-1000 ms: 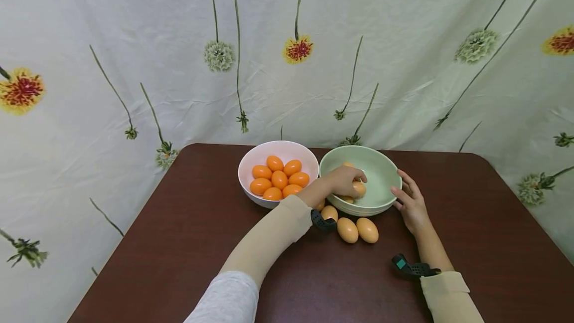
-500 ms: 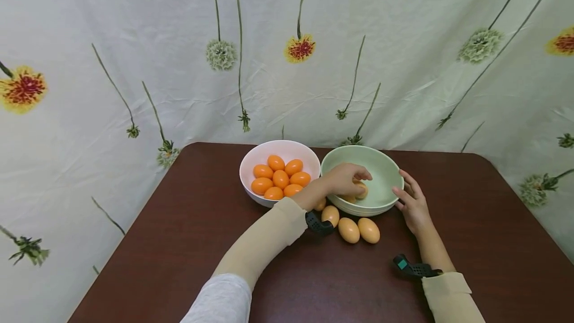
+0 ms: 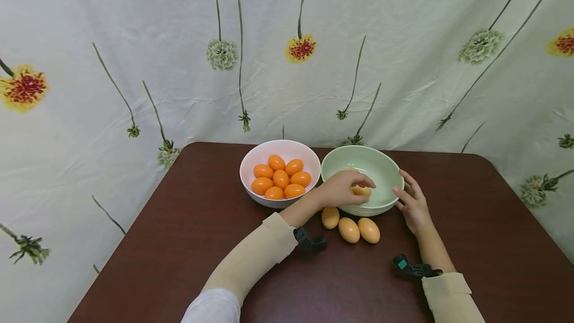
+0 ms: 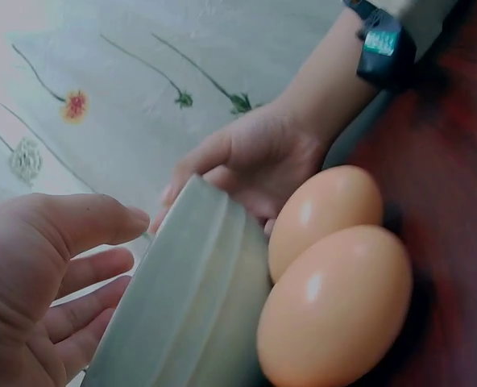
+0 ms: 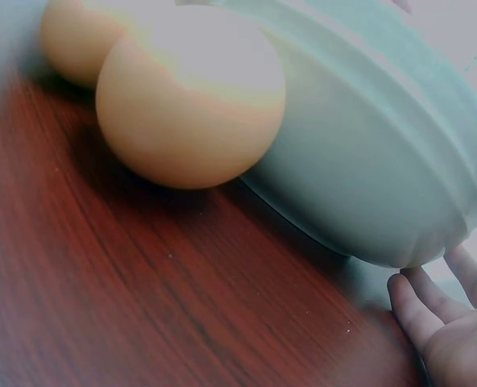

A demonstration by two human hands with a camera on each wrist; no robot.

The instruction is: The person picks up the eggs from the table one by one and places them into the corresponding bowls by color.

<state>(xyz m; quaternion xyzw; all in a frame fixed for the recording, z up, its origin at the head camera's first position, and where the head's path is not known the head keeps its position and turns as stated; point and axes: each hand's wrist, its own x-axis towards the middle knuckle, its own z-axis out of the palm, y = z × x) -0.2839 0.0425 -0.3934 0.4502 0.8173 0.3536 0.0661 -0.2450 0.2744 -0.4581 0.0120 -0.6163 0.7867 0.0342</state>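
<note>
In the head view my left hand (image 3: pixel 345 188) hovers over the near left rim of a green bowl (image 3: pixel 385 178), thumb and fingers apart. Between them a brown egg (image 3: pixel 361 191) shows inside the bowl, and another is partly covered by the hand. The left wrist view shows nothing held by the left hand (image 4: pixel 53 282). My right hand (image 3: pixel 413 208) holds the bowl's right side, thumb at the rim and fingers against the outer wall. Fingertips (image 5: pixel 404 290) touch low on the bowl in the right wrist view. Three brown eggs (image 3: pixel 349 230) lie on the table before the bowl.
A pink bowl (image 3: pixel 251 163) with several orange eggs (image 3: pixel 280 179) stands left of the green bowl, close against it. Both bowls are near the back edge of the dark wooden table (image 3: pixel 202 203). A flower-print cloth (image 3: pixel 179 39) hangs behind.
My left hand has drawn back slightly toward the bowl's near rim and let go of the egg, which stays in the green bowl. The right hand keeps its place.
</note>
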